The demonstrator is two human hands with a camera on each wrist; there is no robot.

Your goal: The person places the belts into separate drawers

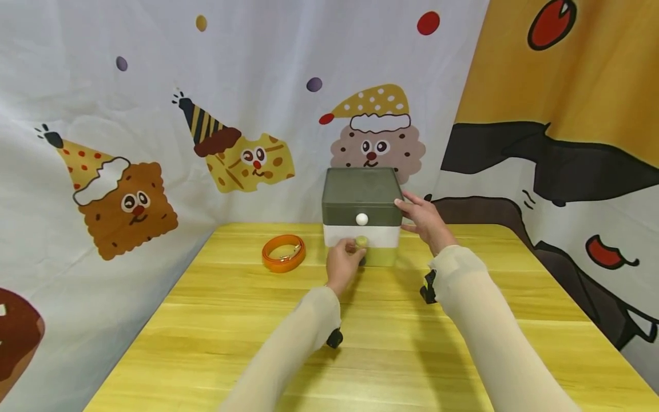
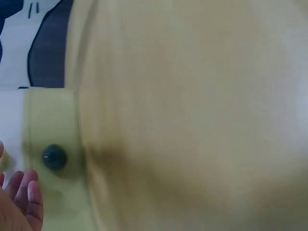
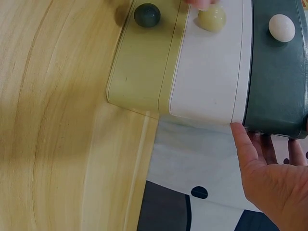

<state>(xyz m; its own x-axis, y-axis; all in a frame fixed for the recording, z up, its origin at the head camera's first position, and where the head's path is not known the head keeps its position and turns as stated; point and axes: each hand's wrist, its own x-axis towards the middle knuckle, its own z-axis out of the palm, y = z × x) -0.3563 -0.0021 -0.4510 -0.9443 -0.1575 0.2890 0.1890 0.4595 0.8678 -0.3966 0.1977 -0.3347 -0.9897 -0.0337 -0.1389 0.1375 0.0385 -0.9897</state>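
Observation:
A small drawer box stands at the back of the table, with a dark green top drawer (image 1: 360, 216), a white middle drawer (image 3: 209, 72) and a yellow-green bottom drawer (image 2: 53, 115). All three drawer fronts sit flush. My left hand (image 1: 343, 266) is at the middle drawer, its thumb and fingers pinching the pale yellow knob (image 3: 211, 19). On the box's right side rests my right hand (image 1: 424, 220), fingers extended along the wall and top corner. In the right wrist view this hand (image 3: 272, 180) has one fingertip at the white drawer's edge.
An orange coiled belt (image 1: 284, 253) lies on the table left of the box. A white knob (image 1: 362, 219) sticks out from the top drawer, a dark knob (image 2: 55, 157) from the bottom one. Behind the wooden table (image 1: 381, 355) hangs a printed curtain (image 1: 268, 68).

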